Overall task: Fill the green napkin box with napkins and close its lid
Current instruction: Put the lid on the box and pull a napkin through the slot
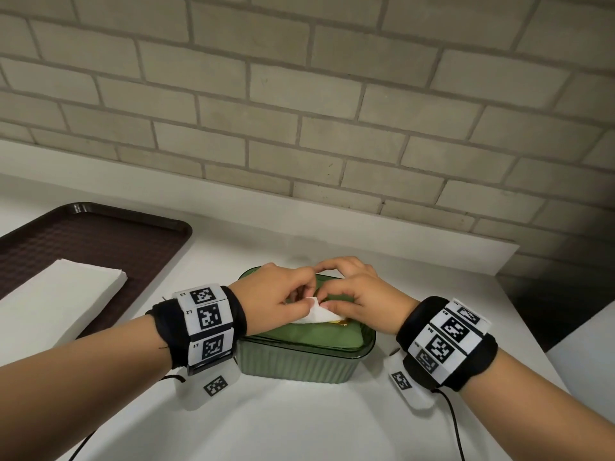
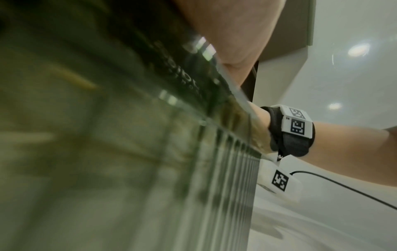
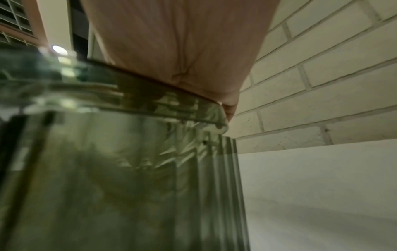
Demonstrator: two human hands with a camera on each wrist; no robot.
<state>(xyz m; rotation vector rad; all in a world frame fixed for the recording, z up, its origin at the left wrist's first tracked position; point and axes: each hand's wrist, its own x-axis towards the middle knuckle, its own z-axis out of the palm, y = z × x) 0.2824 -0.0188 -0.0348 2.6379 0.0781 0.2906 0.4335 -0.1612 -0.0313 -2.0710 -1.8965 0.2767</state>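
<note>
green napkin box point(image 1: 301, 361) sits on the white counter point(image 1: 299, 424), near edge toward the viewer, ribbed wall showing. lid point(image 1: 319, 337) is on top, see-through green, lying flat on the rim. one white napkin point(image 1: 317, 313) sticks up from the middle of the lid; a small gold part shows just right of it, too small to make out.

hidden: the slot the napkin comes through is covered by both hands. how full the box is cannot be told. far end of the lid is behind the knuckles.

left hand point(image 1: 278, 294) over the left half of the lid, fingers curled, thumb and forefinger pinching the napkin. right hand point(image 1: 357, 296) over the right half, fingers arched, thumb tip pressed against the napkin's near corner, pinching it too. the hands meet above the box.

wrist views: mostly blurred green wall and lid edge close up; left wrist view shows the right wrist's marker band point(image 2: 294, 126), fingers out of sight in both.

further left, a brown tray point(image 1: 100, 234) with a stack of napkins point(image 1: 63, 294), cut off at the left edge. brick wall point(image 1: 299, 111) behind.
</note>
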